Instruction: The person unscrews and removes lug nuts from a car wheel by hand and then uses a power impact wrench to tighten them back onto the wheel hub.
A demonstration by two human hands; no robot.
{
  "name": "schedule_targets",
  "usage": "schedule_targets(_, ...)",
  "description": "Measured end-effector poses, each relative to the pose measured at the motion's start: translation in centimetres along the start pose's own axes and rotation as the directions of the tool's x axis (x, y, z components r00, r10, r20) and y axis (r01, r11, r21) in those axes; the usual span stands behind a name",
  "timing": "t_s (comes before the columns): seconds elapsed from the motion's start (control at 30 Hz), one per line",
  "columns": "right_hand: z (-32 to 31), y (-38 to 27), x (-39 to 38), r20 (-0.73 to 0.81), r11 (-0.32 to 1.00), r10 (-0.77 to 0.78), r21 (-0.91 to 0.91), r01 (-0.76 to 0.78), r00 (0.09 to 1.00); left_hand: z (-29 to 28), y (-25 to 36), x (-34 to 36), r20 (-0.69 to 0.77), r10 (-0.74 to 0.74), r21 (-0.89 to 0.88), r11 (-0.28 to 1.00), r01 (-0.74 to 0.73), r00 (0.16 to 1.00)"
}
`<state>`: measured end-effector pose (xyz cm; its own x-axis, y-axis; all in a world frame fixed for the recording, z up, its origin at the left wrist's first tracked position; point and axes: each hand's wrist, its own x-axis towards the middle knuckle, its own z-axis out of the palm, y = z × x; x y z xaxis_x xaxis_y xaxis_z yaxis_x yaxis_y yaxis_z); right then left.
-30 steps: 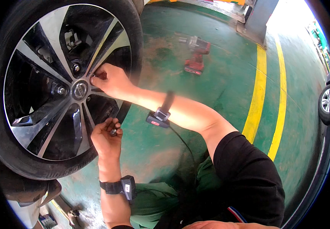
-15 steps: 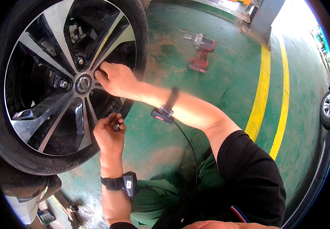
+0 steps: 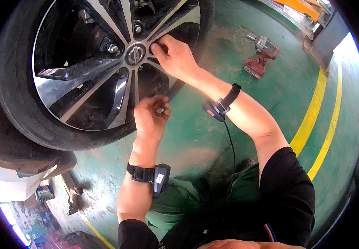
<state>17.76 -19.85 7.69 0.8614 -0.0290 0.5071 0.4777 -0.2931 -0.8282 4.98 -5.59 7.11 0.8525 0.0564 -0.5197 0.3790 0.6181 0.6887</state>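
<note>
A car wheel with a black and silver alloy rim fills the upper left. My right hand is at the rim just right of the centre cap, its thumb and fingers pinched at a recess between the spokes. Whatever lies under those fingertips is hidden. Below the hub, my left hand is palm up with curled fingers around a small metal lug nut. Lug nuts show in two other recesses, one upper nut and one left nut.
A red and grey cordless impact wrench rests on the green floor to the right of the wheel. Beyond it stand a grey lift post and yellow floor lines. Wrist straps with black boxes and a cable are on my forearms.
My view has shifted, so the wheel and impact wrench appear farther right and higher. The right hand keeps its place beside the hub; the left still holds the lug nut, slightly lower relative to the hub.
</note>
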Motion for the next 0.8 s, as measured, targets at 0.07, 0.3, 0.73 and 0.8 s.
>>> schedule_targets(0.07, 0.1, -0.6, 0.1, 0.020, 0.993, 0.010, -0.116, -0.008, 1.000, -0.1, 0.0, 0.0, 0.008, 0.007, 0.002, 1.000, -0.007, 1.000)
schedule_targets(0.3, -0.1, 0.0, -0.3, -0.047, 0.999, -0.046, 0.026, 0.047, 0.998, -0.5, -0.2, 0.2, 0.009, 0.026, -0.032, 0.999, -0.026, 1.000)
schedule_targets(0.73, -0.4, -1.2, -0.1, 0.019, 0.958, 0.065, -0.280, -0.057, 0.998, 0.3, -0.4, -0.3, 0.139, 0.183, 0.116, 0.973, -0.199, 0.973)
schedule_targets(0.8, 0.0, -0.7, -0.3, -0.043, 0.996, 0.024, -0.089, -0.028, 0.999, 0.0, -0.6, -0.2, 0.178, 0.148, 0.149, 0.973, -0.175, 0.973)
